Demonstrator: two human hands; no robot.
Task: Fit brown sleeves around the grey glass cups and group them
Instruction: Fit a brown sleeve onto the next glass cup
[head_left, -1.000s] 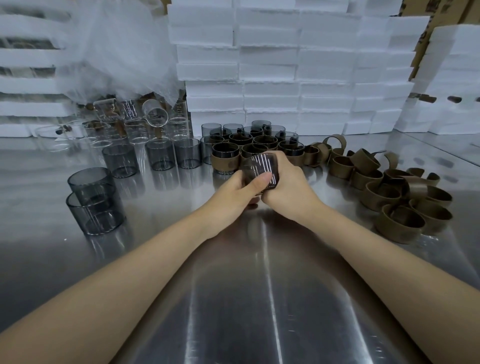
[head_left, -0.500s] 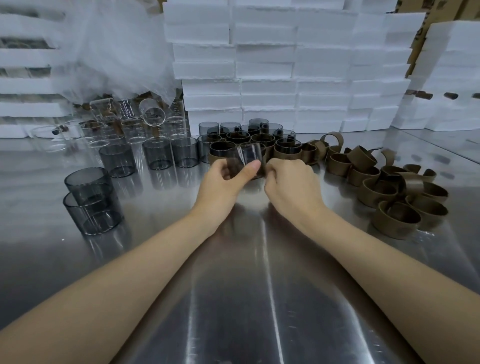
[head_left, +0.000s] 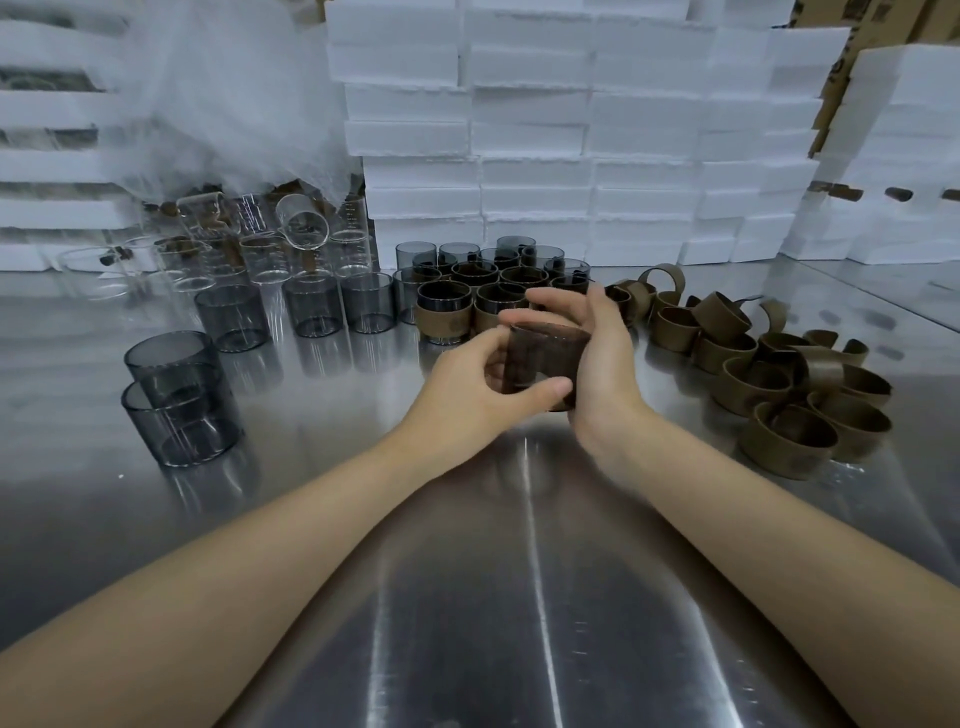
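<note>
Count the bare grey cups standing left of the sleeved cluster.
5 bare grey cups clearly: two close together at the far left, three in a row behind them. A sixth looks partly hidden beside the sleeved cluster.

Held cup: smoky grey cylindrical glass cup (head_left: 524, 364), upright in the grip, dark brown band sleeve (head_left: 563, 358) around it.
Finished group: sleeved grey glass cups (head_left: 445, 317), upright, just behind the grip.
Bare stock: unsleeved grey glass cups (head_left: 176, 415), upright, left of the grip.
Sleeve stock: loose brown ring sleeves (head_left: 789, 441), heaped right of the grip.
</note>
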